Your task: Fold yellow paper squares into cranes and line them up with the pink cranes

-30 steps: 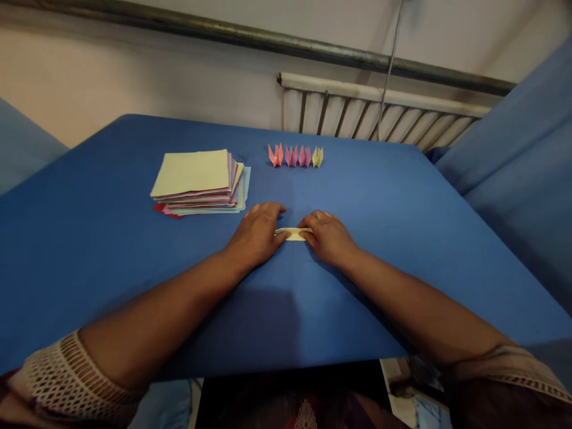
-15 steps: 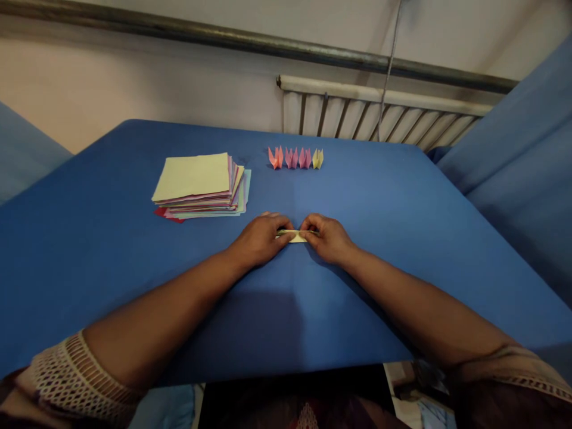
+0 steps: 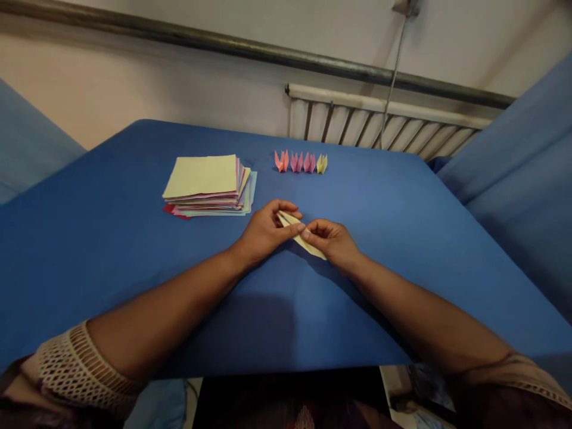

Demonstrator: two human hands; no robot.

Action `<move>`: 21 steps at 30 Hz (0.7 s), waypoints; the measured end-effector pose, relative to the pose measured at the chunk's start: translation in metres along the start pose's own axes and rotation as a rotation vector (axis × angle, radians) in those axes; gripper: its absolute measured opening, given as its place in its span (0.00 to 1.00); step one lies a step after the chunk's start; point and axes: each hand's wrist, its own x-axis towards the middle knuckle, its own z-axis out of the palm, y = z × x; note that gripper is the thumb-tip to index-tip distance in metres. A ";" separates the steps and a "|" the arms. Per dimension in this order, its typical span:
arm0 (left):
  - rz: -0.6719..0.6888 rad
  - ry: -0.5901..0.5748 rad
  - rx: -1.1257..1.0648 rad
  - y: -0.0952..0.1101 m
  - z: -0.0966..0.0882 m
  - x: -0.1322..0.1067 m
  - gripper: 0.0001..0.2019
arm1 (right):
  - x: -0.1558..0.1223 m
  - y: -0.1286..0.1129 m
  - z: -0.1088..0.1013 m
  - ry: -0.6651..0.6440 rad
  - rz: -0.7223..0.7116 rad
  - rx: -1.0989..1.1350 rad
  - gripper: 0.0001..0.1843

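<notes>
A folded piece of pale yellow paper [image 3: 313, 247] is held between my two hands, slanting from upper left down to lower right. My left hand [image 3: 271, 226] grips its upper part, the thumb lying along the front. With thumb and fingers, my right hand [image 3: 330, 239] pinches it near the middle, the two thumb tips almost meeting. Part of the paper is hidden behind the thumbs. Beyond the hands stand several small folded paper figures in a row: an orange one [image 3: 281, 161], two pink ones [image 3: 297, 162] and a yellow one [image 3: 322, 164].
A thick stack of coloured paper sheets [image 3: 201, 177], yellow on top, lies left of the hands on the blue-covered table [image 3: 379, 208]. Behind the table are a radiator [image 3: 348, 122] and a metal pipe [image 3: 250, 50]. Blue curtains [image 3: 527, 161] hang at both sides.
The yellow paper has turned from level to slanting, its right end now lower. My left hand has shifted slightly up. The camera view has moved a little too.
</notes>
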 end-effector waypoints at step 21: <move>-0.029 -0.003 -0.024 -0.008 0.013 -0.009 0.16 | 0.002 0.008 0.000 0.150 -0.027 0.174 0.16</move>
